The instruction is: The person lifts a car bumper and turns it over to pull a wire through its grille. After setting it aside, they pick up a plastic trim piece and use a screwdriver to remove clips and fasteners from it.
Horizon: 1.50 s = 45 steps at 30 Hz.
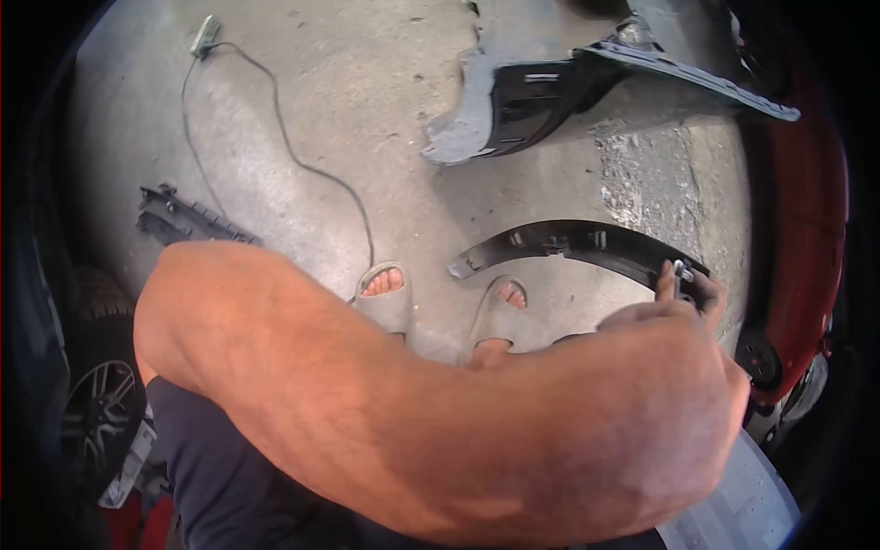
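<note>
A long black curved strip, like a wheel-arch trim (568, 238), shows its inner side with clips along it. At its right end my two hands meet, partly hidden behind my bare forearm. My right hand (709, 298) has its fingers bent round the trim's end. Just left of it, my left hand (646, 313) is closed, with one finger raised against the trim. Between the fingers is a small shiny metal piece (680, 271), whose kind I cannot make out.
My sandalled feet (387, 298) stand on the concrete floor. A car fender panel (467, 128) lies ahead. A cable with a small box (205, 37) runs across the left side. Another black plastic part (188, 220) and a wheel (96, 399) are at left; a red car (811, 229) is at right.
</note>
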Available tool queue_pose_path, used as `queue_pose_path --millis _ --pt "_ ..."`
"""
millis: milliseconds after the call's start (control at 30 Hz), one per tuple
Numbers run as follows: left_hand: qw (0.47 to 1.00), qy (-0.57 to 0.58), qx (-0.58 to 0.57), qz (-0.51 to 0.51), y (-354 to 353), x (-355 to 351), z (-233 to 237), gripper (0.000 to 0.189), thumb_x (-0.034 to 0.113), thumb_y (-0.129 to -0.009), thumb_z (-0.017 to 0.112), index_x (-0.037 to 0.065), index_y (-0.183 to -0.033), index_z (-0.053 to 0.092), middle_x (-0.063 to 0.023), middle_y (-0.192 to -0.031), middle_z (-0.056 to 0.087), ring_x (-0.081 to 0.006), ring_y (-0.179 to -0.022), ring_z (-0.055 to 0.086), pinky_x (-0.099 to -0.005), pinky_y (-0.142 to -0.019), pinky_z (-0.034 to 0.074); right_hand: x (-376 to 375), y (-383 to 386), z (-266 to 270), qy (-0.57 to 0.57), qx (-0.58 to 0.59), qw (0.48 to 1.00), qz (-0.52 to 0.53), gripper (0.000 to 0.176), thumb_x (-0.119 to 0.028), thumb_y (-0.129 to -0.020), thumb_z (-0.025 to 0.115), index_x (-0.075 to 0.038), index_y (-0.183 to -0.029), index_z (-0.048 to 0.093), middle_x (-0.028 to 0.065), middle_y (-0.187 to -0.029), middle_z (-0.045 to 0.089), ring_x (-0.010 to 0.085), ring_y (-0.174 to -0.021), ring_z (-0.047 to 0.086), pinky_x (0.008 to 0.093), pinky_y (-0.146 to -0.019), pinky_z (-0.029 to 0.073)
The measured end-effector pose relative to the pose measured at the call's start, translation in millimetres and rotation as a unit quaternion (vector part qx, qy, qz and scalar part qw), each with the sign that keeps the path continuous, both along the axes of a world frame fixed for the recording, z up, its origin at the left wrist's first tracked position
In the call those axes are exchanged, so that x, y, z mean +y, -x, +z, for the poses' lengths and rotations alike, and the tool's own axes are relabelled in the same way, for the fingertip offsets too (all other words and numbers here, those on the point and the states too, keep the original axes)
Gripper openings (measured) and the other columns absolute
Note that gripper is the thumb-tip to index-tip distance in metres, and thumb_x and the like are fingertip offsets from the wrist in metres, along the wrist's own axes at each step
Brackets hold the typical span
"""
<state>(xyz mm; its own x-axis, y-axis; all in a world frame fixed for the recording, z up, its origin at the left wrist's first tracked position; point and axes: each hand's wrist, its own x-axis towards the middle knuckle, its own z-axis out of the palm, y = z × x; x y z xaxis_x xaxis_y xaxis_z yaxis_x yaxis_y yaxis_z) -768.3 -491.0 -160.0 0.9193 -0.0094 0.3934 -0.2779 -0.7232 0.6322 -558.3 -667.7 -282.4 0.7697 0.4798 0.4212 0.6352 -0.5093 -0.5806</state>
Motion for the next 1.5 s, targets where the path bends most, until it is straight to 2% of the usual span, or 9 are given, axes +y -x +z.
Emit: queue_pose_path --millis 67,233,500,733,833,933,1067,1333,1500 --pt "1.000 -0.002 -0.006 -0.007 -7.5 -13.2 8.9 0.026 0.003 -0.073 0.068 0.001 -0.098 0.061 -0.0127 -0.092 0.062 -0.0242 -0.075 0.063 -0.0327 -0.062 0.050 -1.7 -5.6 -18.3 -0.071 0.147 0.987 -0.001 0.030 -0.008 -0.070 0.086 -0.002 -0.087 0.063 0.0126 -0.100 0.061 0.0232 -0.091 0.060 0.0340 -0.084 0.049" --pt "0.999 0.007 -0.024 -0.030 -13.8 -16.7 14.9 0.023 0.004 -0.076 0.067 0.001 -0.097 0.061 -0.0112 -0.090 0.062 -0.0224 -0.075 0.063 -0.0318 -0.063 0.050 13.6 7.9 18.1 0.098 -0.080 0.990 0.070 0.031 -0.015 -0.073 0.085 -0.002 -0.090 0.063 0.0119 -0.100 0.062 0.0240 -0.090 0.061 0.0351 -0.083 0.049" --pt "1.000 -0.010 -0.004 -0.014 -37.3 24.9 10.2 0.017 0.007 -0.080 0.066 0.001 -0.096 0.062 -0.0089 -0.087 0.062 -0.0194 -0.074 0.062 -0.0305 -0.064 0.049 20.6 12.2 24.1 0.104 0.002 0.994 0.026 0.031 -0.002 -0.068 0.079 0.000 -0.091 0.058 0.0140 -0.100 0.059 0.0277 -0.088 0.062 0.0354 -0.075 0.051" --pt "0.985 0.135 -0.057 0.093 -100.3 35.0 13.6 0.014 0.009 -0.084 0.065 0.001 -0.095 0.063 -0.0068 -0.085 0.062 -0.0168 -0.074 0.061 -0.0293 -0.064 0.049 13.0 -54.2 -8.7 0.170 0.067 0.970 0.158 0.027 -0.010 -0.071 0.071 0.001 -0.093 0.058 0.0150 -0.093 0.054 0.0314 -0.088 0.058 0.0400 -0.079 0.048" --pt "0.926 0.339 -0.106 0.131 -139.9 23.7 9.7 0.013 0.010 -0.086 0.064 0.001 -0.095 0.063 -0.0059 -0.084 0.062 -0.0157 -0.074 0.061 -0.0287 -0.065 0.049 -1.8 -58.7 -12.2 0.232 0.162 0.952 0.116 0.030 -0.012 -0.069 0.072 0.000 -0.093 0.059 0.0157 -0.093 0.056 0.0322 -0.090 0.059 0.0401 -0.082 0.048" --pt "0.765 0.612 -0.189 0.061 -169.1 -2.7 -43.4 0.014 0.015 -0.093 0.059 0.002 -0.098 0.062 -0.0054 -0.077 0.057 -0.0164 -0.067 0.056 -0.0285 -0.061 0.046 -8.4 -45.6 -18.6 0.237 0.216 0.943 0.092 0.032 -0.013 -0.069 0.073 0.001 -0.093 0.058 0.0170 -0.093 0.057 0.0333 -0.095 0.059 0.0405 -0.084 0.048" --pt "0.719 0.658 -0.222 0.007 -169.8 -16.5 -112.9 0.041 0.044 -0.099 0.049 0.006 -0.087 0.056 -0.0049 -0.067 0.044 -0.0128 -0.055 0.037 -0.0279 -0.051 0.033 -2.2 -33.8 -49.6 0.248 0.195 0.939 0.135 0.033 -0.012 -0.070 0.073 0.002 -0.095 0.057 0.0185 -0.096 0.057 0.0366 -0.097 0.058 0.0421 -0.084 0.049" --pt "0.767 0.612 -0.192 -0.013 -154.3 -23.4 -140.3 0.076 0.080 -0.090 0.023 0.010 -0.068 0.044 -0.0031 -0.057 0.040 -0.0124 -0.048 0.030 -0.0266 -0.045 0.028 -4.3 -15.8 -97.9 0.238 0.152 0.950 0.134 0.033 -0.009 -0.071 0.072 0.002 -0.097 0.055 0.0197 -0.100 0.054 0.0405 -0.097 0.057 0.0454 -0.083 0.048" --pt "0.797 0.581 -0.156 0.043 -158.3 -27.3 -148.3 0.063 0.059 -0.099 0.027 0.010 -0.064 0.043 -0.0033 -0.053 0.039 -0.0126 -0.045 0.032 -0.0272 -0.043 0.027 -9.2 -8.4 -103.1 0.239 0.174 0.944 0.144 0.032 -0.007 -0.073 0.072 0.000 -0.099 0.055 0.0186 -0.104 0.054 0.0413 -0.098 0.058 0.0468 -0.082 0.050"
